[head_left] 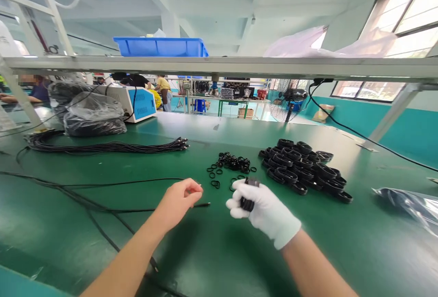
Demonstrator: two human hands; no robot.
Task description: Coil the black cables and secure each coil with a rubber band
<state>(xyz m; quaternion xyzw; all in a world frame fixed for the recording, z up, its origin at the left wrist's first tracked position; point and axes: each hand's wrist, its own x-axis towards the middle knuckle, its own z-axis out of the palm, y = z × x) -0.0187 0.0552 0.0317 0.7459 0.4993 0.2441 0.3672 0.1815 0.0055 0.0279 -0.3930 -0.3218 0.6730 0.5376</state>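
My right hand, in a white glove, is closed around a coiled black cable. Bare and with thumb and fingertips drawn together, my left hand is over loose black cables on the left. One cable's plug end shows just past its thumb, and another cable runs up behind its fingers. Whether the fingertips hold anything is too small to make out. Small black rings lie in a heap beyond my hands, with several scattered nearer. To the right is a pile of coiled black cables.
A bundle of straight black cables lies at the left, before plastic bags and a white-and-blue machine. A clear bag is at the right edge. Above runs a shelf bearing a blue bin. People work beyond.
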